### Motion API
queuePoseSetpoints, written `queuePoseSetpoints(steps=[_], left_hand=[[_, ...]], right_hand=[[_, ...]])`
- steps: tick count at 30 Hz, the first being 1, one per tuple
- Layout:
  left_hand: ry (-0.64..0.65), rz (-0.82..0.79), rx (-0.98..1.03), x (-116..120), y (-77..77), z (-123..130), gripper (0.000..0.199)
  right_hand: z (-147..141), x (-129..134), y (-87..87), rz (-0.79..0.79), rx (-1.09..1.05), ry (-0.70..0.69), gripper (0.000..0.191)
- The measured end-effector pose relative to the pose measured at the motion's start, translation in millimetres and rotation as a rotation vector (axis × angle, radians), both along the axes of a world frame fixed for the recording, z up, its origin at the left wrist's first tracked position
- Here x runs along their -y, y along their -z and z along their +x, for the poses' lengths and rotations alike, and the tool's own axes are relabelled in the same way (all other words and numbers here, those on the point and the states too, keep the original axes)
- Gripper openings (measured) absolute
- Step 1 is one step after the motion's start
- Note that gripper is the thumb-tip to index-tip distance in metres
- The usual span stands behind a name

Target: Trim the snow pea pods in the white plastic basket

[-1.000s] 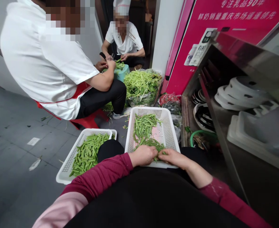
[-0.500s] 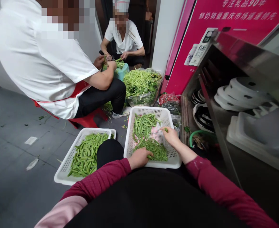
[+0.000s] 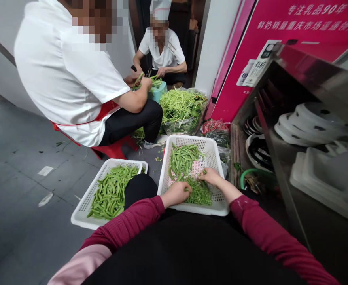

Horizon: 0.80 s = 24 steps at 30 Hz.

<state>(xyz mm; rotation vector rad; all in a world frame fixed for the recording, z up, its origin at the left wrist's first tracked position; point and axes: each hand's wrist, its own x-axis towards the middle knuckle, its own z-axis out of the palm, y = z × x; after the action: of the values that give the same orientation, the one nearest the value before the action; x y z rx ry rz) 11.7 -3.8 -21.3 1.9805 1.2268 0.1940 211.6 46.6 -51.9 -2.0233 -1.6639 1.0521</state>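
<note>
A white perforated basket (image 3: pixel 223 206) stands right in front of me. Green pea pods (image 3: pixel 183 156) lie in its far half, and a heap of fine green trimmings (image 3: pixel 202 192) fills the near part. My left hand (image 3: pixel 176 193) is closed at the heap's left edge, a bit of green pod showing at its fingertips. Just above the heap's right side, my right hand (image 3: pixel 212 177) pinches a small green pod, mostly hidden by the fingers. A second white basket (image 3: pixel 83 215), full of pea pods (image 3: pixel 110 192), rests on the floor beside my left knee.
Two people in white shirts handle green stalks (image 3: pixel 156 82) over a blue-green container (image 3: pixel 159 93). A big bag of leafy stalks (image 3: pixel 182 105) stands beyond my basket. At right are a metal shelf (image 3: pixel 280 174) with white trays and a green-rimmed bin (image 3: pixel 246 173).
My right hand has moved left and toward me, from the basket's right side to the trimmings, closer to my left hand. The left hand has lifted slightly. The whole view has shifted a little.
</note>
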Motion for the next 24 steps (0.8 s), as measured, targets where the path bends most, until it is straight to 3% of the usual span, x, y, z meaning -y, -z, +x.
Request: queuePoseSetpoints(steps=[4, 9, 13, 19, 22, 24], left_hand=[[-0.040, 0.047, 0.069, -9, -5.2, 12, 0.022], [0.178, 0.184, 0.025, -3, -18.7, 23, 0.017], [0.268, 0.267, -0.119, 6, -32.2, 25, 0.016], [0.218, 0.342, -0.186, 9, -35.4, 22, 0.017], [0.245, 0.376, -0.181, 9, -32.9, 21, 0.018], [0.303, 0.394, -0.161, 10, -32.1, 22, 0.016]], right_hand=[[4, 25, -25.2, -0.052, -0.433, 0.024, 0.028], [-10, 48, -38.2, -0.146, -0.823, 0.193, 0.032], [-22, 52, -40.9, -0.143, -0.938, 0.307, 0.030], [-33, 53, -44.4, -0.113, -1.023, 0.545, 0.026], [-33, 56, -44.9, -0.125, -1.055, 0.542, 0.029], [-31, 60, -45.1, -0.185, -1.062, 0.444, 0.032]])
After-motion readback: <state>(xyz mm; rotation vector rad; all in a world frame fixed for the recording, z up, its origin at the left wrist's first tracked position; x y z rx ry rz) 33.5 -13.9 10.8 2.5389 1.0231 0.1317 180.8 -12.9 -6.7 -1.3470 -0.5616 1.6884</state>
